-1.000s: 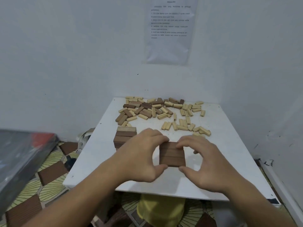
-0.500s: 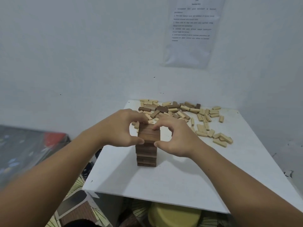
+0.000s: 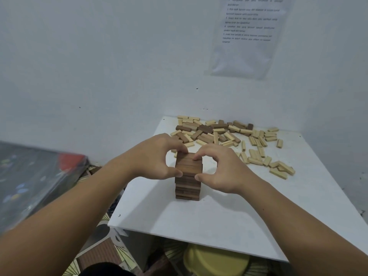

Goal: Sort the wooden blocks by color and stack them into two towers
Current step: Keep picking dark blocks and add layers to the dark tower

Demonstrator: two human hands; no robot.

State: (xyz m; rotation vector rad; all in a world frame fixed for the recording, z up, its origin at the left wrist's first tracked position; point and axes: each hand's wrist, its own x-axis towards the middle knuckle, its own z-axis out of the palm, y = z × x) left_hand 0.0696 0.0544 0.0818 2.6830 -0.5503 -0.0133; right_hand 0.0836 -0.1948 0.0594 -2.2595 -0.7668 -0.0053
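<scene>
My left hand (image 3: pixel 157 158) and right hand (image 3: pixel 221 168) pinch the top layer of the dark brown wooden block tower (image 3: pixel 187 184), which stands on the white counter (image 3: pixel 219 220). Loose pale and brown wooden blocks (image 3: pixel 229 136) lie unsorted behind it. No pale tower started.

wall sheet (image 3: pixel 247 36): top cut off, print unreadable | dark tower (image 3: pixel 187 186): far side hidden

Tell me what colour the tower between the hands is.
Dark brown in every layer. The tower shows best in the head view, the only one.
</scene>
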